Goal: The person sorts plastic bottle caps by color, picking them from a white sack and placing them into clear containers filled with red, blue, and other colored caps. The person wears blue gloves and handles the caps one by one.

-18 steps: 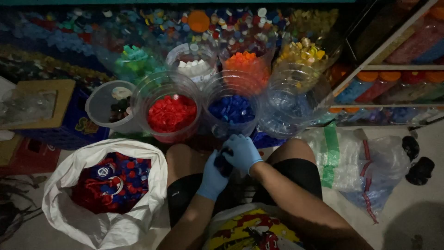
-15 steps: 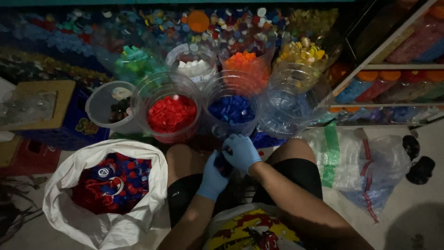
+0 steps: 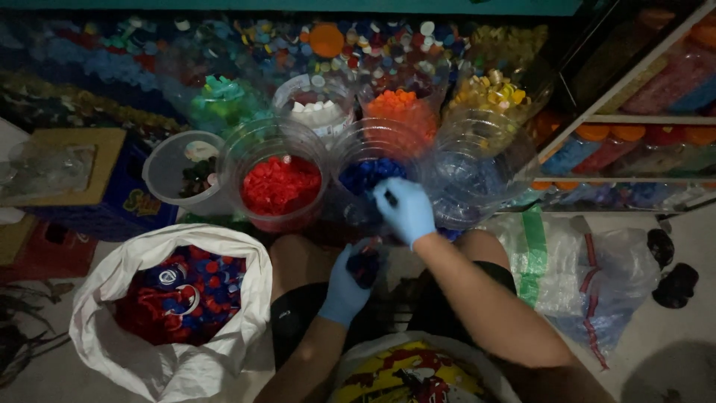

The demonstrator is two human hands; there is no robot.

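Sorting view: looking down from the head camera, I see both gloved hands working above my lap, with a ring of clear tubs from 10 to 2 o'clock.
Right hand: my right hand (image 3: pixel 405 210) reaches out toward 12 o'clock, fingers curled together, a small dark cap (image 3: pixel 390 198) pinched at the fingertips, right at the near rim of the blue-cap tub (image 3: pixel 371 175).
Left hand: my left hand (image 3: pixel 350 280) sits just below, at 6 o'clock from the right one, cupped and closed around a cluster of dark blue caps (image 3: pixel 365 265); how many I cannot tell.
Blue-cap tub: clear, round, partly filled with blue caps, straight ahead at 12 o'clock from the hands.
Red-cap tub: the red-cap tub (image 3: pixel 280 183) stands just beside it at 9 o'clock, holding red caps.
Empty-looking tub: a large clear tub (image 3: pixel 477 175) stands at 3 o'clock of the blue one, touching it as far as I can see.
Far row: tubs of green caps (image 3: pixel 224 101), white caps (image 3: pixel 317 112), orange caps (image 3: pixel 399 104) and yellow caps (image 3: pixel 492 89) stand behind, near 12 o'clock.
Sack: a white sack (image 3: pixel 179 313) lies open on the floor at 8 o'clock, holding mixed red and blue caps.
Bag: a clear plastic bag (image 3: pixel 582 276) lies at 3 o'clock by my knee.
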